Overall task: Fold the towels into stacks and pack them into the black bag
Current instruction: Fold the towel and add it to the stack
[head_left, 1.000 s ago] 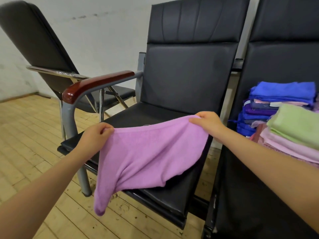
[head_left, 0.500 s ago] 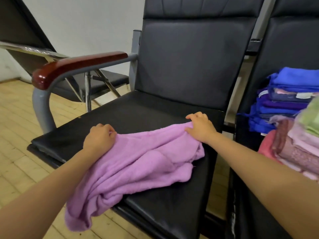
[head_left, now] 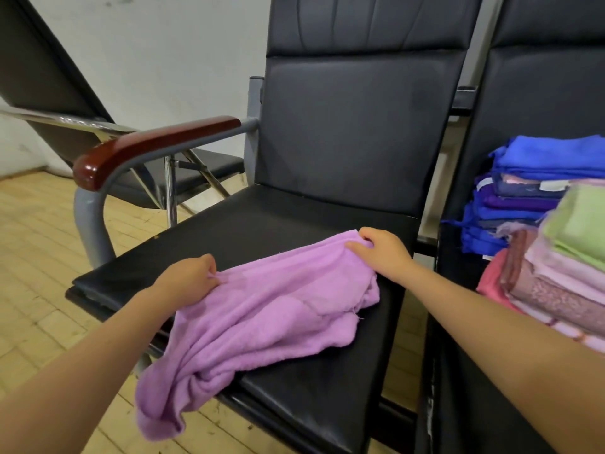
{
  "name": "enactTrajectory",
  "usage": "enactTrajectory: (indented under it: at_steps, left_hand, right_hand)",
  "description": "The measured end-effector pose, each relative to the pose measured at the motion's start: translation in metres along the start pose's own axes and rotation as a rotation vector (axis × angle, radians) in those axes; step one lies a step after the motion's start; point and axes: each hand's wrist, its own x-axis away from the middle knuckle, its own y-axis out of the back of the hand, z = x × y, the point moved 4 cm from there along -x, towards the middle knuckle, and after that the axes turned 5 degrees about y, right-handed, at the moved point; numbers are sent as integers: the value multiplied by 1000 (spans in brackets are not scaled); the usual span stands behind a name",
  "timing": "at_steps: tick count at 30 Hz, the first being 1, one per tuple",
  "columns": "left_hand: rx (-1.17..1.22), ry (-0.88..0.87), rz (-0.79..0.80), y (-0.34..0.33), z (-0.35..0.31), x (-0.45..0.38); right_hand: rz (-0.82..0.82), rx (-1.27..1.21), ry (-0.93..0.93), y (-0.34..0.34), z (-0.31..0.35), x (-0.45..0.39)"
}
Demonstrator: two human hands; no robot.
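Fingertips of left hand (head_left: 191,276) and right hand (head_left: 383,249) buried in purple towel (head_left: 262,319) folds. Towel stacks (head_left: 556,224) cut off at right edge. Folding chair (head_left: 59,93) cropped far left. Lower stack layers indistinct.

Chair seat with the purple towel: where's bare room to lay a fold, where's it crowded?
Bare seat lies between the purple towel and the backrest, and toward the armrest side. Another strip sits right of the towel, near the front edge. The next seat is crowded with folded towel stacks. Left hand and right hand grip the towel's far edge.
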Motion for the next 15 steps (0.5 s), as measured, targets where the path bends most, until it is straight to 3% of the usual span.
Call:
enactTrajectory:
  at_steps: [3,8,12,15]
  left_hand:
    - [197,38,-74,8,3,9]
    - [752,78,-292,57,-7,36]
    - [956,70,-414,114,-36,57]
    - [1075,20,-449,160,-65,75]
  right_hand:
    - [-79,-166,46,12,2,10]
    - [-240,-518,-1,60,36,18]
    - [-358,-833,-97,120,76,16]
    - [-392,-875,-89,171,109,21]
